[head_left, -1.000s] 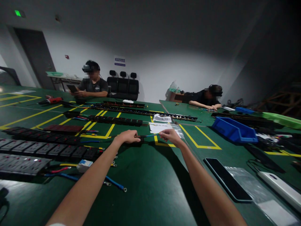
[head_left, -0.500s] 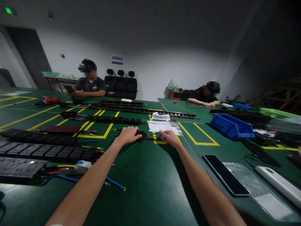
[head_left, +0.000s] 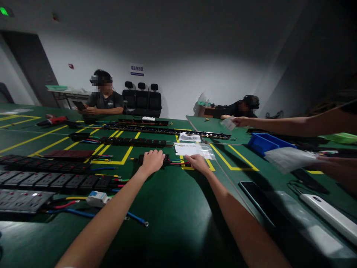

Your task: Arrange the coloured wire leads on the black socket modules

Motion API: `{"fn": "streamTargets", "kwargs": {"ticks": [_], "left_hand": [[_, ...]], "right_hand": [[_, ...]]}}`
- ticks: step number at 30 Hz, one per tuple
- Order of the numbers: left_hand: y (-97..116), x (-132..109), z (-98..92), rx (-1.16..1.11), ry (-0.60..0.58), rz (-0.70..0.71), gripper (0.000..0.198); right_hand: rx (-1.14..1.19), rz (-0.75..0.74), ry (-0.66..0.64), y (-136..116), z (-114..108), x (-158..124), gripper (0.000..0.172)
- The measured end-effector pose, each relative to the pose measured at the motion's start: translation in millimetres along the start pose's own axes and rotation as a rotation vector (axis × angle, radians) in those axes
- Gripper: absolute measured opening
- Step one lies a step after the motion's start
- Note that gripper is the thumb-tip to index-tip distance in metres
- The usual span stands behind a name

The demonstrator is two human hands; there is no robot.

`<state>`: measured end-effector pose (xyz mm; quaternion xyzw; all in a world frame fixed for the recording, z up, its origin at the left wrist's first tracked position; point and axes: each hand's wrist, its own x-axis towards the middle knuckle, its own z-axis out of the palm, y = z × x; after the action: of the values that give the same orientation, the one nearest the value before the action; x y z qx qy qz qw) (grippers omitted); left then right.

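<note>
My left hand (head_left: 152, 162) lies over a small black block (head_left: 166, 160) on the green table, its fingers closed on the block and hiding most of it. Red, blue and green wires (head_left: 178, 162) run from the block's right end to my right hand (head_left: 196, 162), which pinches around their far ends. The wire tips are hidden by its fingers. Just beyond the right hand lies a white label sheet (head_left: 188, 149) in a clear bag. Farther back is a black socket strip (head_left: 134, 142) with wires.
Several power strips (head_left: 55, 180) with lugged wires lie at left. At right are a phone (head_left: 256, 201), a white power bank (head_left: 330, 214) and a blue bin (head_left: 267, 143). A co-worker's arm (head_left: 290, 123) reaches in holding small clear bags. Two people sit opposite.
A co-worker's arms have come in from the right with clear plastic bags. My left hand has shifted slightly right over the block; my right hand stays at the wires.
</note>
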<state>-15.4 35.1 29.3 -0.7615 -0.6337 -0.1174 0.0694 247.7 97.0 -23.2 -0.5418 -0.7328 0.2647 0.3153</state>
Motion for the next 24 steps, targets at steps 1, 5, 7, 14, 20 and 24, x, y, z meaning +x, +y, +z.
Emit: {"fn": "streamTargets", "kwargs": {"ticks": [1,5,7,14,20,24], "left_hand": [[2,-1,3.2,-0.004,0.031,0.000,0.048],[11,-5,13.2,-0.032,0.123,0.018,0.053],[13,-7,16.1,-0.041,0.149,0.037,0.056],[10,-10,22.0,0.003,0.130,0.114,0.059],[6,-9,22.2,0.062,0.150,0.151,0.060],[7,-9,20.0,0.048,0.172,0.142,0.057]], "right_hand": [[-0.032,-0.020,0.017,0,1,0,0.067],[-0.131,-0.077,0.058,2,3,2,0.065],[-0.157,-0.104,0.059,4,4,3,0.061],[-0.155,-0.086,0.039,15,5,10,0.037],[-0.028,-0.002,0.012,15,7,9,0.035],[0.021,0.031,0.022,10,6,8,0.039]]}}
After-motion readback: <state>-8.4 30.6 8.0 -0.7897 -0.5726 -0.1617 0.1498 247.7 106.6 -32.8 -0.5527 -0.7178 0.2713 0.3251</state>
